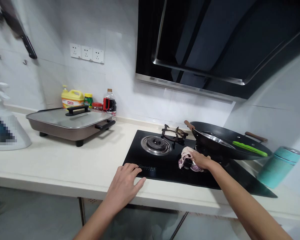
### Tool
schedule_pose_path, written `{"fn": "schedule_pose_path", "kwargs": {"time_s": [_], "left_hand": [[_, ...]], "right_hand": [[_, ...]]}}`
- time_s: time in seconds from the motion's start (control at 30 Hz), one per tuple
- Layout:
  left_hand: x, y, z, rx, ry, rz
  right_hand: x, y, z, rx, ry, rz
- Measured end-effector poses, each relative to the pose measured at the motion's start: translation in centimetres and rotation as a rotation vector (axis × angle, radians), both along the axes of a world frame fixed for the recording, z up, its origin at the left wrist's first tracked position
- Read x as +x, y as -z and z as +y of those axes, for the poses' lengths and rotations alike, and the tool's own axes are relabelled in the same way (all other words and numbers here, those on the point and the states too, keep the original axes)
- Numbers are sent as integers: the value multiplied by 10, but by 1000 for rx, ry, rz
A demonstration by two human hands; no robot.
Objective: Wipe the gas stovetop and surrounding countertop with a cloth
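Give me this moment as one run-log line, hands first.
left hand: at front edge of cooktop | right hand: holding cloth on cooktop | pan support: behind left burner | wok: cooktop's right side

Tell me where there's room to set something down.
Bare counter lies between the lidded pan and cooktop, and in front of the pan, right of the spray bottle. Crowded: cooktop's right side, with wok, cloth and right hand.

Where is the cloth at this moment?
The cloth is right of centre in the head view, in the right hand, on the cooktop, near the wok.
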State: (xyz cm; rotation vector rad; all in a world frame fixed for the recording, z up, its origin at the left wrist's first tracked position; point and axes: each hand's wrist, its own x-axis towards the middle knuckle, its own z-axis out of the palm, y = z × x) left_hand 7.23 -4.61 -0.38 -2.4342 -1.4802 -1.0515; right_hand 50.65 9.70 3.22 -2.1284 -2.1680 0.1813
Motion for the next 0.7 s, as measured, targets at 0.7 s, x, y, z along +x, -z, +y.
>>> {"fn": "schedule_pose_path", "kwargs": {"time_s": [0.7], "left_hand": [[-5, 9, 13, 171, 17, 59]], "right_hand": [[-2, -12, 19, 21, -173, -30]]}}
